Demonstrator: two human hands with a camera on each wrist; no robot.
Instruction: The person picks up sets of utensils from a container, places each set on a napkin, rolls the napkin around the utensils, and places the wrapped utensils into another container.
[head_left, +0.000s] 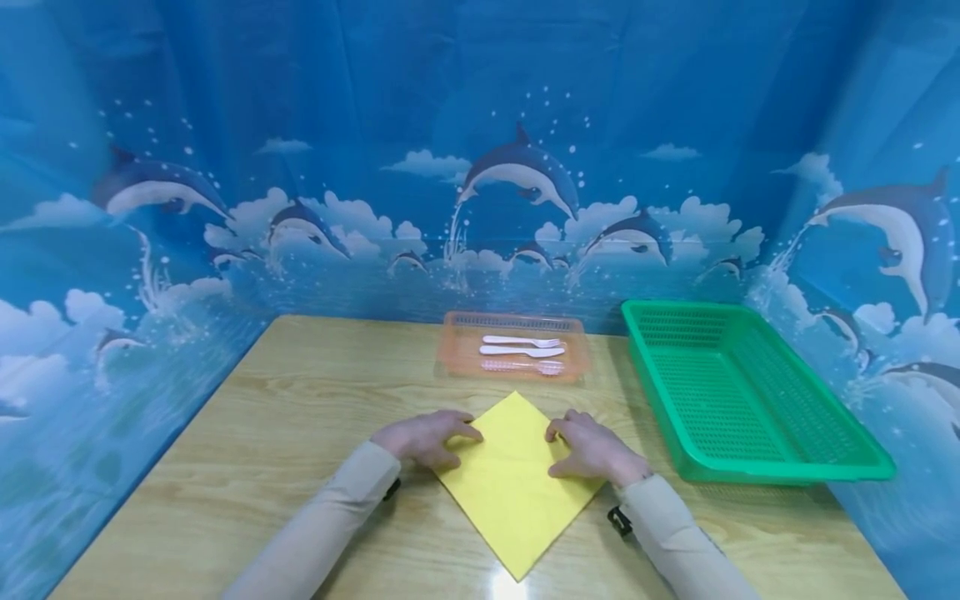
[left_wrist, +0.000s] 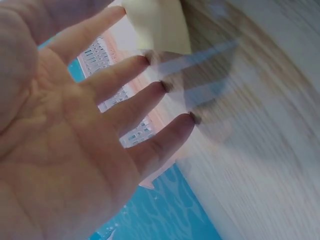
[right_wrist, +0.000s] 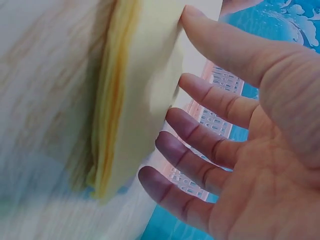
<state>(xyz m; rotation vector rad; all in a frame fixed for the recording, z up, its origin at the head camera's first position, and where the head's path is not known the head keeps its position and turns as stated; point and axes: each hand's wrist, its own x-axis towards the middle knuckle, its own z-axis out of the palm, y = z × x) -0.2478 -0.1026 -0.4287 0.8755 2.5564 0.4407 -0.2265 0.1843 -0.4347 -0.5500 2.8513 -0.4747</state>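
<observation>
A yellow napkin [head_left: 517,492], folded into a square of several layers, lies on the table with one corner toward me. At its left corner is my left hand [head_left: 433,438], fingers spread and thumb over the napkin's edge. My right hand [head_left: 597,448] rests on the right side, fingertips on the upper face. The right wrist view shows the stacked layers of the napkin [right_wrist: 130,100] along its edge, with the fingertips touching the surface. In the left wrist view the left hand [left_wrist: 75,140] has extended fingers, some past the napkin's edge over the wood.
Behind the napkin stands an orange plastic basket [head_left: 450,346] holding a white fork [head_left: 521,340], a white knife [head_left: 521,352] and a clear pinkish utensil [head_left: 521,366]. A large green basket [head_left: 660,417] sits to the right. A blue dolphin-print curtain [head_left: 360,125] surrounds the wooden table [head_left: 285,400].
</observation>
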